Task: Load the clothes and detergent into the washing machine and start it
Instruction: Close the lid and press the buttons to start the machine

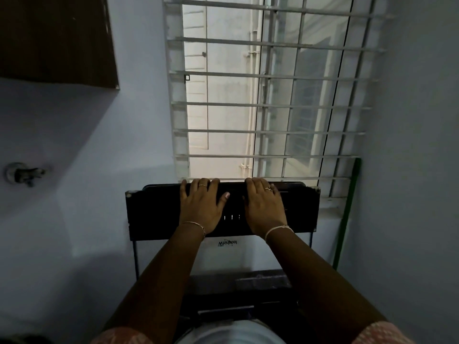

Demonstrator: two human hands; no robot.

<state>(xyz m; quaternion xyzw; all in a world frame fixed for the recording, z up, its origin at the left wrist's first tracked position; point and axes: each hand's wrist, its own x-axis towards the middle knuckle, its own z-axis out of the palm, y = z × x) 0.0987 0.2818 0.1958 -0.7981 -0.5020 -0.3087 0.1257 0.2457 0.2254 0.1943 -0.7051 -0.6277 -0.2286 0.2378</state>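
Note:
The washing machine's black lid stands raised in front of the window, with an upside-down Whirlpool logo on its pale lower part. My left hand lies flat on the lid, its fingertips at the top edge. Beside it, my right hand lies the same way. Neither hand holds anything. Below the lid the machine's top is dark, and I cannot make out the drum's contents. A pale rounded shape shows at the bottom edge; I cannot tell what it is. No detergent is in view.
A barred window rises just behind the lid. A tap sticks out of the left wall under a brown cabinet. A green pole leans in the right corner. Walls stand close on both sides.

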